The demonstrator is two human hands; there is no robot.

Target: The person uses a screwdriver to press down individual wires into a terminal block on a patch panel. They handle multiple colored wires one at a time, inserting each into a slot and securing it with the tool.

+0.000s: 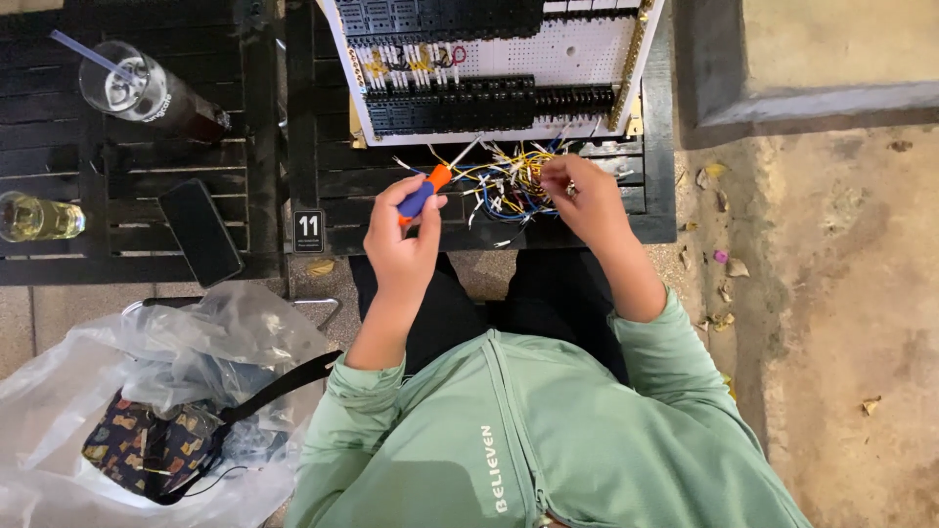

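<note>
left hand [403, 235] – grips screwdriver [426, 190] | right hand [584, 200] – pinches wires [504, 181]

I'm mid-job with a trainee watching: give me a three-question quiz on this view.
1. True or false: the left hand holds a screwdriver with an orange and blue handle.
2. What is the right hand touching? A) the phone B) the wires C) the cup
3. Fill in: the phone lies on the slatted table, on the person's ____ side.

Key: 1 true. 2 B, the wires below the panel. 3 left.
</note>
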